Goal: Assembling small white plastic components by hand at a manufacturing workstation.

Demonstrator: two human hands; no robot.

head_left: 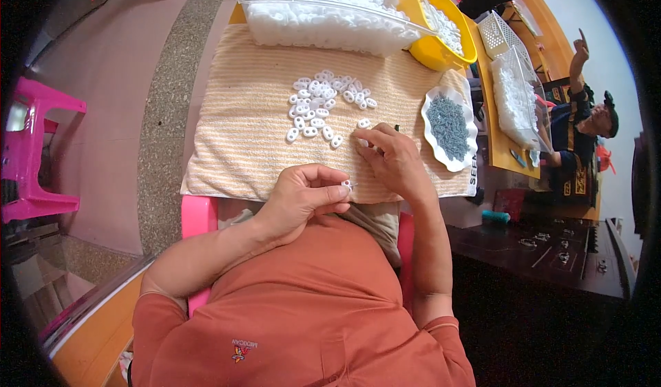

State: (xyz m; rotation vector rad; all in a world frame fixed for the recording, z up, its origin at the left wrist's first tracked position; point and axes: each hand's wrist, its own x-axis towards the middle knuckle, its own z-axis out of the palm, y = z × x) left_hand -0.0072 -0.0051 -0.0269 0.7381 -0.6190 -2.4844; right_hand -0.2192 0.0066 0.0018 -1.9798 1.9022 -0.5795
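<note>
My left hand pinches a small white plastic piece between thumb and forefinger, near the front edge of a striped beige towel. My right hand rests on the towel just right of it, fingers curled over a small white ring and a thin dark part. A loose pile of several white oval rings lies on the towel beyond both hands.
A white scalloped dish of small grey parts sits at the towel's right. A clear tub of white pieces and a yellow bowl stand at the back. Another person sits at the far right. A pink stool stands left.
</note>
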